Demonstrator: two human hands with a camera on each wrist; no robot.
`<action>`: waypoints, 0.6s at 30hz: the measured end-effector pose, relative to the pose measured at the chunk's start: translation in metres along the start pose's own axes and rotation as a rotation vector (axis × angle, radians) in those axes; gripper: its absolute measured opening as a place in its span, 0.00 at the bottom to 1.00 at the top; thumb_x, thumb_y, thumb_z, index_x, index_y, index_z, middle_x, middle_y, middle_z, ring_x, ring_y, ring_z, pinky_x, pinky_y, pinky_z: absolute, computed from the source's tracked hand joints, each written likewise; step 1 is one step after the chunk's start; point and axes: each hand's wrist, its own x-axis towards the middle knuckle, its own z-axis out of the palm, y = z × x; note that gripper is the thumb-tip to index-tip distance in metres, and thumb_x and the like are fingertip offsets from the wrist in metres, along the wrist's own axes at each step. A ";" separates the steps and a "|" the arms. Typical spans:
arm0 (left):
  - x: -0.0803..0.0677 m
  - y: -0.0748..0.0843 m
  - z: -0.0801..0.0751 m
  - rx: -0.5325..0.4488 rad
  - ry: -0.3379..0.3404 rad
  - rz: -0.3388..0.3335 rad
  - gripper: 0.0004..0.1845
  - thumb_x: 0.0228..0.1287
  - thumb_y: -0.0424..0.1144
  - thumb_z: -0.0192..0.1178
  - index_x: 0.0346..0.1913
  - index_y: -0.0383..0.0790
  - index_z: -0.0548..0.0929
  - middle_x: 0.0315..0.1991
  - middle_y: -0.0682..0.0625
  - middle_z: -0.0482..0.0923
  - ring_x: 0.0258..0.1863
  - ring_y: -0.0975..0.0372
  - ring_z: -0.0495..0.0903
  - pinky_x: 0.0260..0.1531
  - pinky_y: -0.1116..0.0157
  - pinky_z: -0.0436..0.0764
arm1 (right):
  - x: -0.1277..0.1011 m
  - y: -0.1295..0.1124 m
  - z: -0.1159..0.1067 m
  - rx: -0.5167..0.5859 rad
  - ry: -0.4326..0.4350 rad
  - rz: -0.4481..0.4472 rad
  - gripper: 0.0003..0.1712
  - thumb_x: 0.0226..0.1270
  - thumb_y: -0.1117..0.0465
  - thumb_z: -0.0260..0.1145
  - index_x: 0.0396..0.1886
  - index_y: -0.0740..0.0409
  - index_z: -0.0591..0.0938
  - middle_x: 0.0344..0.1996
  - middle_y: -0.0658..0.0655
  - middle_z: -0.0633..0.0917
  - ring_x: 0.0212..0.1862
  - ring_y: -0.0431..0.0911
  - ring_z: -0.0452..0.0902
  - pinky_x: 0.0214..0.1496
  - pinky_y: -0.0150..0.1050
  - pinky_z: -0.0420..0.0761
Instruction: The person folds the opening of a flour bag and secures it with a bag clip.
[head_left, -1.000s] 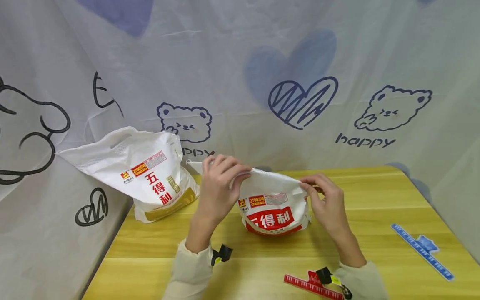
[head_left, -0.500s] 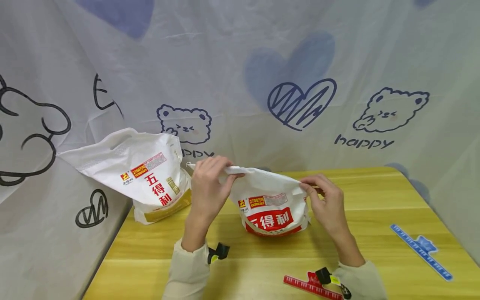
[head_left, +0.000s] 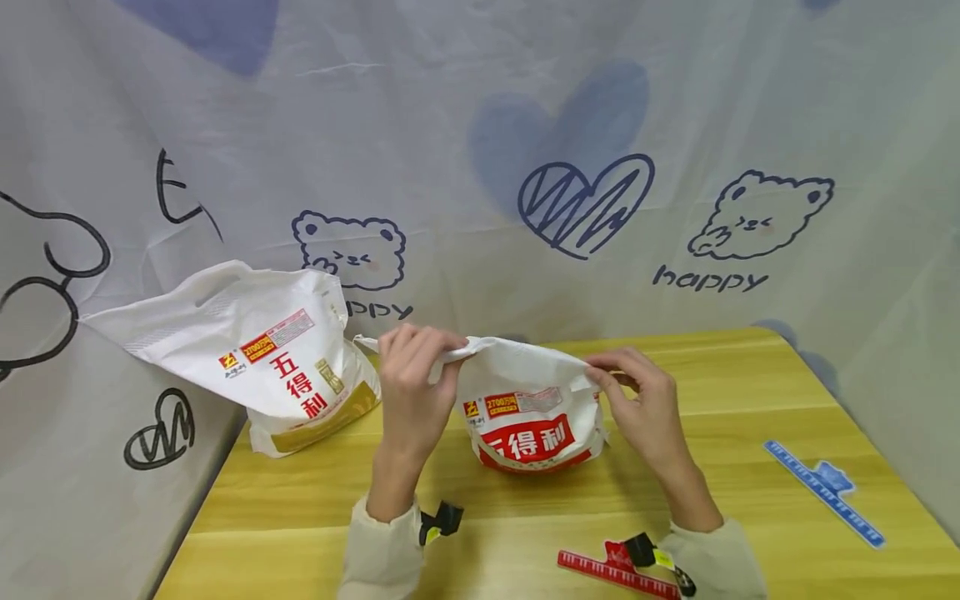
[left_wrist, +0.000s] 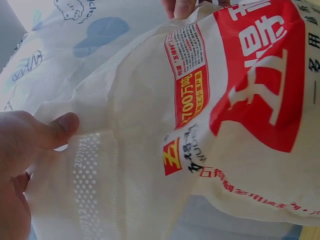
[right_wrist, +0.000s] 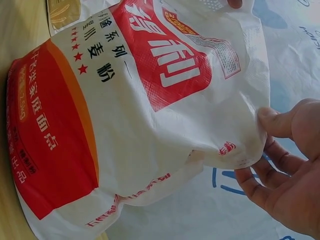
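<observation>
Head view: red-labelled flour bag (head_left: 529,417) upright mid-table (head_left: 750,392), its loose top stretched between left hand (head_left: 415,379), pinching one corner, and right hand (head_left: 637,400), pinching the other. Judged mid-gathering of the bag mouth. Next calls for level, taut edges before any fold. Gold-labelled flour bag (head_left: 277,367) well apart, leftward.
</observation>
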 end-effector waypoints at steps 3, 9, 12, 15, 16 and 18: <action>-0.006 -0.002 0.000 -0.015 0.032 0.017 0.08 0.54 0.25 0.75 0.32 0.38 0.86 0.31 0.48 0.87 0.32 0.54 0.77 0.46 0.52 0.70 | 0.000 -0.001 0.001 0.005 -0.014 0.010 0.07 0.68 0.70 0.70 0.44 0.61 0.89 0.40 0.54 0.87 0.42 0.44 0.81 0.48 0.24 0.81; -0.012 -0.002 0.000 -0.015 0.081 0.031 0.07 0.55 0.25 0.74 0.31 0.38 0.86 0.33 0.48 0.88 0.34 0.54 0.78 0.47 0.51 0.69 | 0.001 -0.004 0.000 0.004 -0.050 0.005 0.09 0.68 0.71 0.70 0.46 0.61 0.88 0.43 0.54 0.87 0.45 0.44 0.82 0.51 0.26 0.81; -0.013 -0.001 0.001 -0.018 0.083 0.027 0.07 0.56 0.25 0.73 0.31 0.38 0.86 0.33 0.48 0.88 0.35 0.54 0.78 0.47 0.51 0.69 | 0.000 -0.004 -0.006 -0.014 -0.076 0.018 0.12 0.69 0.70 0.69 0.49 0.59 0.87 0.46 0.52 0.87 0.48 0.44 0.82 0.53 0.26 0.80; -0.013 0.000 0.002 -0.021 0.090 0.029 0.07 0.56 0.25 0.73 0.31 0.38 0.87 0.33 0.48 0.88 0.35 0.54 0.78 0.47 0.51 0.69 | -0.003 -0.004 -0.014 -0.043 -0.091 0.010 0.14 0.67 0.72 0.69 0.52 0.59 0.86 0.49 0.54 0.87 0.49 0.45 0.82 0.54 0.25 0.79; -0.014 0.000 0.002 -0.017 0.089 0.027 0.06 0.57 0.25 0.73 0.31 0.38 0.87 0.34 0.48 0.89 0.35 0.54 0.79 0.47 0.51 0.69 | -0.005 -0.005 -0.017 -0.051 -0.092 0.007 0.15 0.67 0.73 0.69 0.52 0.60 0.86 0.49 0.55 0.87 0.50 0.45 0.82 0.53 0.24 0.79; -0.014 0.001 0.001 -0.010 0.090 0.023 0.06 0.57 0.25 0.73 0.31 0.37 0.87 0.34 0.48 0.89 0.35 0.54 0.79 0.48 0.51 0.69 | -0.008 -0.005 -0.022 -0.067 -0.095 0.001 0.16 0.67 0.74 0.69 0.53 0.61 0.85 0.49 0.56 0.87 0.50 0.46 0.82 0.53 0.24 0.79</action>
